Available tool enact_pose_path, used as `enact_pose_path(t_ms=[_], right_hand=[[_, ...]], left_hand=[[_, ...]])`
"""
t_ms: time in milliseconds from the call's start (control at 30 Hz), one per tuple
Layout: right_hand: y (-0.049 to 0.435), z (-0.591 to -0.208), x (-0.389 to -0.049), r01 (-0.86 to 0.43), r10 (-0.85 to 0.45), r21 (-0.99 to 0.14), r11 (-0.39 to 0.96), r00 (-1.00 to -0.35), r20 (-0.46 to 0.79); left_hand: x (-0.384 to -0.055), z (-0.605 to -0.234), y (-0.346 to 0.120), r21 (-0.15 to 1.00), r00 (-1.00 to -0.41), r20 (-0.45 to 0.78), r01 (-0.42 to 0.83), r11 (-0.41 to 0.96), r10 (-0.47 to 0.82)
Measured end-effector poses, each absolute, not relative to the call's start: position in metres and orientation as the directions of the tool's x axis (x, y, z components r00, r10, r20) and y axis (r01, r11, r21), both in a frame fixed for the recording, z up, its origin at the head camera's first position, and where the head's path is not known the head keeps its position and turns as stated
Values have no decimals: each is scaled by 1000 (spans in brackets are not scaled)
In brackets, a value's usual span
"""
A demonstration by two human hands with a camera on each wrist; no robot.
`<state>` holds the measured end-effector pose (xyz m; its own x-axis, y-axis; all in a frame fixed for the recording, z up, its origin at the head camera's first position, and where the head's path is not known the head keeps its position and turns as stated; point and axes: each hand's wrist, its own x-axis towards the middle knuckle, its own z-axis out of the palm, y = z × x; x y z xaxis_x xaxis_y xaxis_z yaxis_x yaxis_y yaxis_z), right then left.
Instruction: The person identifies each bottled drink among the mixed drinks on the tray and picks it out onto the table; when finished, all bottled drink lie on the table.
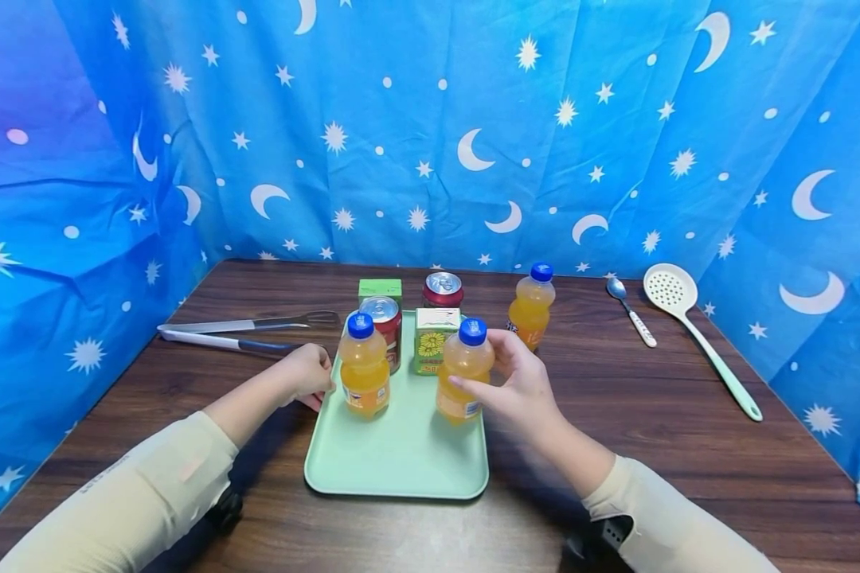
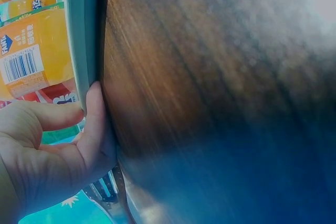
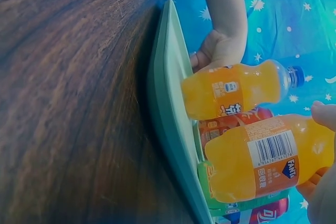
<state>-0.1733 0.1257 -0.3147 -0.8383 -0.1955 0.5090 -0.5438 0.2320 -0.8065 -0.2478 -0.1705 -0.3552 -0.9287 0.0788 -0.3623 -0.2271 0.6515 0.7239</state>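
Observation:
My left hand (image 1: 308, 376) pinches the left rim of a pale green tray (image 1: 401, 461), thumb on the rim and fingers against its outer side. In my right hand (image 1: 523, 382) is a Fanta bottle (image 3: 257, 158) of orange drink with a blue cap, gripped between thumb and fingers. It stands upright over the tray's right side; whether its base touches, I cannot tell. A second Fanta bottle (image 1: 365, 370) is upright on the tray's left. Behind them are a red can (image 1: 388, 326) and a green-and-white drink carton (image 1: 430, 344).
Beyond the tray's far edge show a green box (image 1: 380, 288) and another red can (image 1: 443, 290). A third Fanta bottle (image 1: 530, 309) stands at the right. Metal tongs (image 1: 251, 325) lie left; a spoon (image 1: 631, 310) and a slotted skimmer (image 1: 698, 330) lie right. Patterned blue cloth (image 1: 401, 119) surrounds the table.

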Motion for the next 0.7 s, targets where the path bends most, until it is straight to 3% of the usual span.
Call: enact_pose_path(t_ms=[467, 700], right_hand=[[146, -312, -168, -485, -148, -838, 251, -874, 462], [164, -321, -175, -512, -113, -811, 284, -858, 502]], left_hand=[[-245, -356, -171, 726, -928, -365, -230, 648, 80], [-246, -356, -171, 732, -928, -362, -226, 643, 86]])
